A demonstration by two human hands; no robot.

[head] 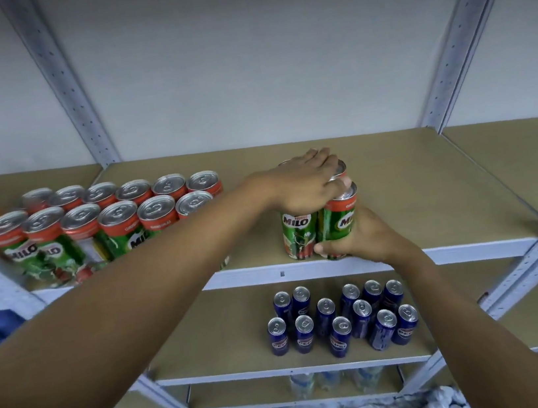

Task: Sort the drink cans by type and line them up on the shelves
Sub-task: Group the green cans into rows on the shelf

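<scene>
Pale wall behind a grey metal rack point(60, 77) with perforated uprights and tan board shelves. I am looking down on the upper shelf point(414, 190). At its left stand two rows of green-and-red Milo cans point(118, 221), six to a row, upright, tops silver, touching side by side.

Toward the shelf's front edge, right of centre and well apart from those rows, stands a small cluster of Milo cans. My left hand point(306, 181) lies palm-down across their tops, fingers spread and curled over the rims; it covers the rear cans, so I cannot tell their number. The front left can point(298, 234) stands upright on the board. My right hand point(366, 238) is wrapped around the lower body of the front right can point(340, 219) from the right, thumb across its base, closed on it. The two front cans touch.

Lower shelf point(217, 335): a loose group of slim blue cans point(342, 318), upright, unevenly spaced. Below that, blurred bottles point(330, 380), contents unclear.
</scene>
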